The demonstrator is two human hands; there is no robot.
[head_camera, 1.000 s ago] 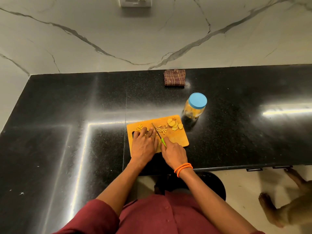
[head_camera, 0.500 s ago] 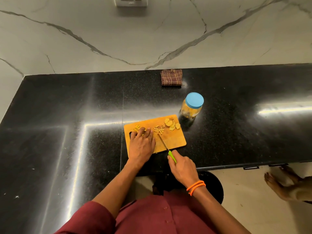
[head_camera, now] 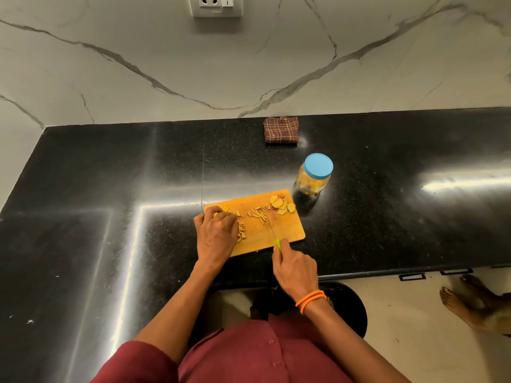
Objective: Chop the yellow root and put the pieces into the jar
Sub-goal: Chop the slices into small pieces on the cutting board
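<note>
An orange cutting board (head_camera: pixel 287 228) lies on the black counter. Round yellow root slices (head_camera: pixel 280 206) sit at its far right corner, thin sticks (head_camera: pixel 258 214) in the middle, and small chopped bits (head_camera: pixel 242 230) beside my left hand. My left hand (head_camera: pixel 217 236) rests on the board's left part with curled fingers over some pieces. My right hand (head_camera: pixel 294 268) grips a green-handled knife (head_camera: pixel 273 234), blade pointing toward the sticks. A jar (head_camera: pixel 313 176) with a blue lid and yellow pieces inside stands just beyond the board's right corner.
A folded brown checked cloth (head_camera: pixel 281 130) lies near the marble back wall. A wall socket (head_camera: pixel 217 5) is above. The counter's front edge (head_camera: pixel 387 272) runs right of my hands. Another person's bare feet (head_camera: pixel 467 302) stand on the floor at right.
My right hand pulled back toward me with the knife, then moved forward a little. My left hand shifted left, uncovering chopped bits beside it.
</note>
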